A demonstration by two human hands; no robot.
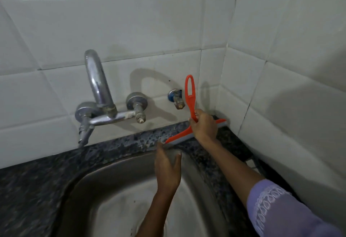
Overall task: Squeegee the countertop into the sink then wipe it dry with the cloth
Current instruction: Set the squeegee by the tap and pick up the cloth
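right hand (204, 126) grips squeegee (191, 104) upright.

head view, close above sink (104, 186), facing down toward tiled wall (131, 21)

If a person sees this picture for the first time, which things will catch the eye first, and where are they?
The bright orange squeegee stands out most: the right hand grips its handle, with the blade on the dark speckled countertop in the back right corner. Next comes the chrome tap on the white tiled wall at left. Below, the left hand hangs open over the steel sink, its fingers near the blade's end.
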